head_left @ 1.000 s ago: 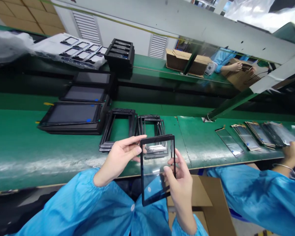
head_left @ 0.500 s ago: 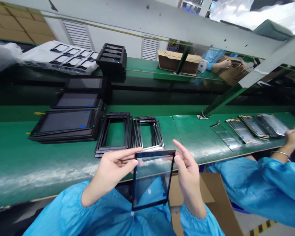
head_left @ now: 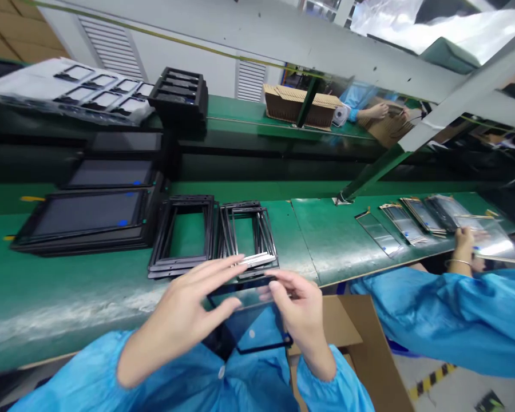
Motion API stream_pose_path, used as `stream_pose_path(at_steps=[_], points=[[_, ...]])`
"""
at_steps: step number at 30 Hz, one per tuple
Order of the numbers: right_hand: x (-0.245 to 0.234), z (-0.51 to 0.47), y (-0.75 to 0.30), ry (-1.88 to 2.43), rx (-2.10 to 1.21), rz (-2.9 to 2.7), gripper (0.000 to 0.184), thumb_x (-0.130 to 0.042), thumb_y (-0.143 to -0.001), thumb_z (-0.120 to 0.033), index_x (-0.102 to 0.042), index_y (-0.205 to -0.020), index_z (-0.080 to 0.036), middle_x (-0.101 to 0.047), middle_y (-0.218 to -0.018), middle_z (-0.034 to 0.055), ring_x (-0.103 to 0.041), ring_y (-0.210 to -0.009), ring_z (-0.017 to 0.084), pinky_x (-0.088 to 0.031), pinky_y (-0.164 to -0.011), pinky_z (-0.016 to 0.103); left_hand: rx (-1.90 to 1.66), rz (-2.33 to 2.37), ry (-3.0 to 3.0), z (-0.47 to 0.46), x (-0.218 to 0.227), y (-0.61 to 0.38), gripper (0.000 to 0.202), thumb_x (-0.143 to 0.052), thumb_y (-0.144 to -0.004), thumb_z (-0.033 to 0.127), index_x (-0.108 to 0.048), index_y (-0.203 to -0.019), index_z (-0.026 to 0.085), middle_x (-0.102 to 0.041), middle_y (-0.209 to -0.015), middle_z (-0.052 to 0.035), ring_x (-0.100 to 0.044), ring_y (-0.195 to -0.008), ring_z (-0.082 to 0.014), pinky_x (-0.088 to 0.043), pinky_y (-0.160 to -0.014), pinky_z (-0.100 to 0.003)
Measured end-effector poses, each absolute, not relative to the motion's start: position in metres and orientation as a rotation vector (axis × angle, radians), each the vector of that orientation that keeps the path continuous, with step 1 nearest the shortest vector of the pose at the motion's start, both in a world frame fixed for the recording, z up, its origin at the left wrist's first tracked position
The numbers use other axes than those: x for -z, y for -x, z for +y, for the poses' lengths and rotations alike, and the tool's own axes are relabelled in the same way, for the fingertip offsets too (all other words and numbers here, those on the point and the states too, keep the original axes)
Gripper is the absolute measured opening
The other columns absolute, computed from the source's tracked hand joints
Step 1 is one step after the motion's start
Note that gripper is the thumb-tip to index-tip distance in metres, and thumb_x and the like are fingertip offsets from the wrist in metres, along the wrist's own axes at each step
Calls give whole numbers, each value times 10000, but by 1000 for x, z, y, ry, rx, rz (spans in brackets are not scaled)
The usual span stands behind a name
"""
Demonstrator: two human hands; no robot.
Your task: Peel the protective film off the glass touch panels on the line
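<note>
I hold a clear glass panel with a black border (head_left: pixel 253 326) in front of my lap, tilted nearly flat. My left hand (head_left: pixel 189 312) lies over its left side, fingers stretched and thumb under the edge. My right hand (head_left: pixel 298 309) grips its right edge with curled fingers. Just beyond my hands, on the green bench (head_left: pixel 68 297), lie a stack of black frames (head_left: pixel 182 234) and a stack of thinner frames (head_left: pixel 246 232).
Black trays with dark screens (head_left: pixel 86 214) are stacked at the left. A co-worker's sleeve (head_left: pixel 433 320) and hand (head_left: pixel 463 243) are at the right, by several glass panels (head_left: pixel 412 217). A cardboard box (head_left: pixel 356 355) stands below my right hand. Black trays (head_left: pixel 180 97) sit on the far shelf.
The panel has tipped from upright to nearly flat and sunk lower. My left hand has spread over its top. The view has swung a little right.
</note>
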State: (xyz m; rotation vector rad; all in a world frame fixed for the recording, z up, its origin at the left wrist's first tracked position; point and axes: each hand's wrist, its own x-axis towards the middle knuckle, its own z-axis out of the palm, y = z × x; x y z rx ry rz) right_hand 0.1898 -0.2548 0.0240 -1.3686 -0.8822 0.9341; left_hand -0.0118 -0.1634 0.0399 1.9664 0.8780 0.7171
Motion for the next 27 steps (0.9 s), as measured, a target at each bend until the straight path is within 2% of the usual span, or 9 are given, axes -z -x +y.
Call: stream_pose_path(at_steps=[2, 4, 5, 8, 11, 14, 21, 23, 27], points=[[-23, -254, -191, 1309, -1096, -920, 285, -835, -866, -458, -826, -1019, -217, -850, -810, 48, -834, -722, 249, -688, -701, 339, -568, 753, -2034, -165, -43, 8, 612, -804, -886, 306, -671, -1474, 414, -813, -1268, -3, -811, -1060, -292, -629, -946, -320], [-22, -256, -202, 1269, -1238, -931, 327, -834, -864, -510, -838, -1017, -221, -862, -881, 62, -841, -809, 260, -681, -775, 364, -438, 717, -1955, -166, -43, 8, 581, -732, -945, 286, -643, -1507, 397, -864, -1065, 2, -825, -773, -232, -640, -719, -258], [-20, -258, -211, 1280, -1272, -940, 350, -807, -886, -542, -846, -1020, -221, -865, -941, 79, -840, -879, 268, -673, -832, 383, -419, 744, -1876, -166, -42, 10, 520, -698, -971, 293, -663, -1483, 374, -867, -1008, -4, -809, -699, -215, -626, -653, -245], [-11, -267, -240, 1424, -1207, -912, 443, -725, -932, -629, -864, -977, -210, -861, -997, 117, -826, -962, 294, -652, -895, 423, -526, 902, -1540, -168, -36, 16, 373, -698, -981, 395, -693, -1335, 274, -859, -1022, -73, -803, -689, -225, -610, -558, -250], [3, -276, -253, 1461, -1121, -722, 479, -745, -903, -659, -831, -841, -192, -835, -773, 105, -810, -731, 283, -663, -738, 406, -677, 996, -1278, -170, -31, 18, 446, -783, -915, 471, -627, -1248, 220, -851, -1023, -131, -801, -676, -248, -603, -502, -271], [9, -278, -247, 1390, -1072, -595, 462, -735, -924, -629, -794, -794, -189, -801, -671, 83, -773, -604, 255, -649, -654, 374, -766, 1037, -1193, -172, -30, 14, 495, -829, -876, 475, -585, -1221, 217, -853, -964, -114, -784, -629, -229, -593, -481, -263], [-5, -276, -228, 1488, -825, -636, 510, -734, -915, -639, -731, -651, -203, -768, -585, 55, -756, -541, 245, -625, -579, 321, -776, 1023, -1183, -171, -20, 16, 555, -840, -861, 509, -538, -1221, 212, -850, -922, -109, -777, -576, -244, -604, -441, -291], [-4, -278, -225, 1471, -805, -598, 475, -731, -924, -622, -762, -715, -196, -768, -577, 49, -755, -518, 240, -622, -556, 309, -782, 1028, -1181, -170, -16, 18, 542, -834, -869, 500, -533, -1217, 213, -848, -920, -107, -774, -569, -244, -606, -438, -296], [-2, -283, -223, 1361, -872, -599, 428, -753, -923, -589, -811, -1058, -187, -811, -661, 58, -812, -610, 268, -668, -615, 336, -790, 1018, -1269, -166, -12, 23, 448, -764, -936, 467, -537, -1242, 231, -839, -969, -102, -772, -574, -250, -601, -425, -314]])
